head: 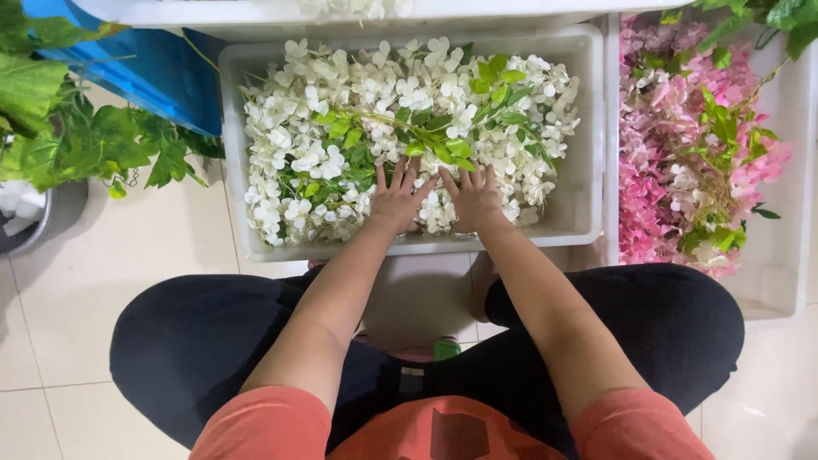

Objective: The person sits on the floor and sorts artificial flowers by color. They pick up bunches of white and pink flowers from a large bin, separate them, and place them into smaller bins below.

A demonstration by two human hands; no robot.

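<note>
White flower garlands (375,111), in the white tub (588,226): we press our left hand (399,203) and right hand (474,200) flat on its near heap, fingers spread, gripping nothing; blossoms lie under our fingertips.

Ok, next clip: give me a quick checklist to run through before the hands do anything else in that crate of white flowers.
1. Left hand flat on the white flowers, fingers spread: ok.
2. Right hand flat beside it, holding nothing: ok.
3. Both hands inside the white crate: ok.
4. Pink flowers kept apart in their own crate: ok.
5. Anything lying under the flowers: cannot tell.
6. Crate flat on the tiled floor: ok.
</note>
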